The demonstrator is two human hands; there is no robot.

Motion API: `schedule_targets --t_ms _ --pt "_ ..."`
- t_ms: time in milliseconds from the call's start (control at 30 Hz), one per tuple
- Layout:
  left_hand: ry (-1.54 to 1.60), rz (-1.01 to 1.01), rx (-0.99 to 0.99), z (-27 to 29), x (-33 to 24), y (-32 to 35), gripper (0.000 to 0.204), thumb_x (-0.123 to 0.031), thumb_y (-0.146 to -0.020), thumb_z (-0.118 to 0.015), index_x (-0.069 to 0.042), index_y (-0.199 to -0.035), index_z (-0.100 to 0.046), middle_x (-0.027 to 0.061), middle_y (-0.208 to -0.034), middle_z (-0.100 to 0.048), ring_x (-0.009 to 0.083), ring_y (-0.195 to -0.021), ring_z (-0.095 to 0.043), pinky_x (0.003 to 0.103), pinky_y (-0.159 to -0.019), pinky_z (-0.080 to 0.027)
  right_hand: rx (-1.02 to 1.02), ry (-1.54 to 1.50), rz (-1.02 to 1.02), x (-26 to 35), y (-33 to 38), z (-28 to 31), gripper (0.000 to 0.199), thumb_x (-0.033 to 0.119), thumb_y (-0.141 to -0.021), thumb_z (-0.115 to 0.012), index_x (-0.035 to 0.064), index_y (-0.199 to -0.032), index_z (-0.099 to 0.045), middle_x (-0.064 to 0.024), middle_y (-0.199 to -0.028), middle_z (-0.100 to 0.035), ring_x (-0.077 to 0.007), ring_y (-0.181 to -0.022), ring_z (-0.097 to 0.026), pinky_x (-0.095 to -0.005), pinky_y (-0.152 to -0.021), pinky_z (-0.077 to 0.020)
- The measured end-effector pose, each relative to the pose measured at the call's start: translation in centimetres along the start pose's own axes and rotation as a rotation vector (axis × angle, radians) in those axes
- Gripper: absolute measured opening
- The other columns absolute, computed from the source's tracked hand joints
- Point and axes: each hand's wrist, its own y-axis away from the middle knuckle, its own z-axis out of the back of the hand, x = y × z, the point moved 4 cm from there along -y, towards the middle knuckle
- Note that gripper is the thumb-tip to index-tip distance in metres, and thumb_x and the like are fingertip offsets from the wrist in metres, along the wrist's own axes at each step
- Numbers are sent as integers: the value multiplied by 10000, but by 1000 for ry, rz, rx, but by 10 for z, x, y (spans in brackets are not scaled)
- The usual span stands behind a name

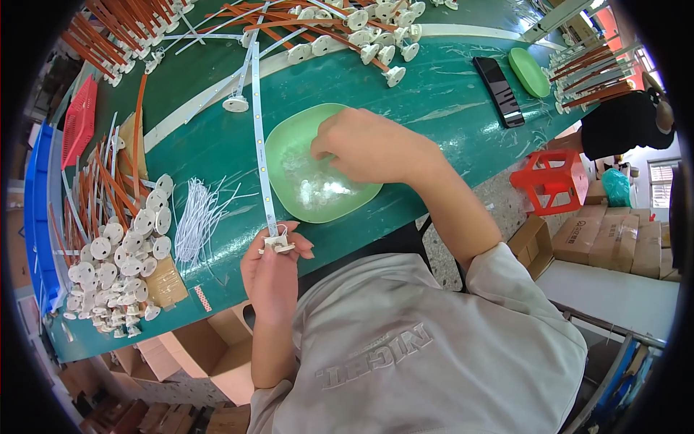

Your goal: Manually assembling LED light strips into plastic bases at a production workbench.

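Observation:
My left hand (276, 271) is closed on the white plastic end piece (279, 244) of an LED strip. The white LED strip (259, 130) runs up from it across the table, past the left side of a light green bowl (289, 199). Small clear or shiny pieces (311, 177) lie at the bottom of the bowl, too small to name. My right hand (361, 145) reaches over the bowl with its fingers curled together and pointing inward. What its fingertips hold, if anything, is hidden.
Left of the bowl lies a bundle of white wires (196, 224). Piled strips with round white ends (119, 267) stand at the left, more (361, 36) at the back. A dark phone (499, 90) and a small green dish (529, 72) sit at right, near a red stool (553, 181).

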Motion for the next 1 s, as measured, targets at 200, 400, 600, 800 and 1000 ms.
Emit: schedule_targets --t_ms 200,400,600,800,1000 --pt "-29 15 -59 -4 -2 -2 431 -274 -963 -529 84 -1203 -549 183 -1101 -624 246 -888 -606 368 -749 -476 54 220 -38 12 -6 -1 143 14 -718 -645 33 -856 -678 -172 -876 -659 -355 -888 -643 -451 -750 -526" --pt "-17 14 -18 -8 0 -3 463 -317 -1033 -320 45 -1200 -556 168 -1168 -608 230 -889 -583 370 -787 -461 72 209 -15 11 -3 -7 157 -5 -705 -637 26 -856 -668 -190 -870 -656 -373 -840 -653 -445 -708 -537" --pt "-31 52 -77 -5 -2 -1 493 -331 -1039 -283 49 -1201 -553 169 -1098 -628 240 -895 -574 371 -806 -447 -126 150 143 24 19 -6 156 -18 -732 -613 30 -878 -643 -176 -830 -640 -359 -826 -643 -434 -684 -527" --pt "-13 83 45 -10 -3 -3 520 -345 -1040 -279 61 -1261 -517 177 -1045 -626 242 -902 -564 382 -832 -428 -310 44 83 25 47 7 153 -7 -746 -653 59 -884 -653 -136 -787 -631 -317 -767 -627 -386 -632 -508" --pt "117 -31 59 -40 -7 -8 545 -370 -1024 -405 35 -1388 -383 207 -1243 -583 296 -1079 -599 396 -874 -458 -645 -612 160 55 80 4 176 -81 -719 -705 14 -858 -654 -134 -923 -691 -257 -812 -666 -306 -686 -521"
